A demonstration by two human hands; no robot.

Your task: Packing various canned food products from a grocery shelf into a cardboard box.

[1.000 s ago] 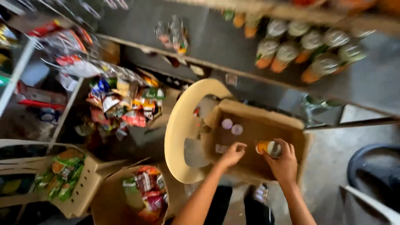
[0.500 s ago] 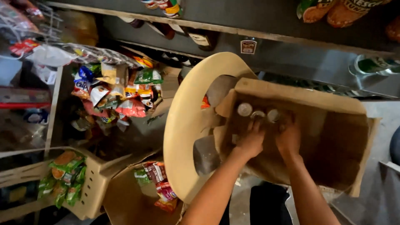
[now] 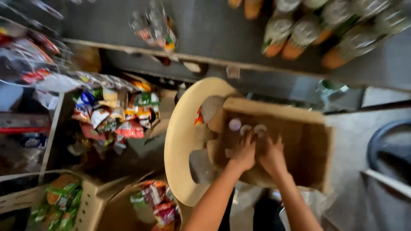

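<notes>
Hands both down inside open brown cardboard box point(image 3: 308, 145), which sits on seat of cream plastic chair point(image 3: 182, 137). Left hand point(image 3: 244, 152) and right hand point(image 3: 272, 156) side by side, nearly touching, at box's near-left corner. Fingers point(image 3: 250, 137) curled downward over small round pale-capped bottles point(image 3: 247, 128): three caps visible just beyond fingertips. Frame blurred, so cannot tell whether either hand actually grips a bottle or only rests on them. Rest of box interior looks bare.

Surroundings: grey shelf w/ orange-bottomed bottles point(image 3: 295, 40) lying above; heap of coloured snack packets point(image 3: 113, 113) left of chair; two more cartons of packets point(image 3: 152, 205) lower left.

Risk (judgement): box overhangs chair seat on right side; downward push at one corner, or weight shift, could tip box off. Bottles packed close, so a blind grab might knock neighbours over.
</notes>
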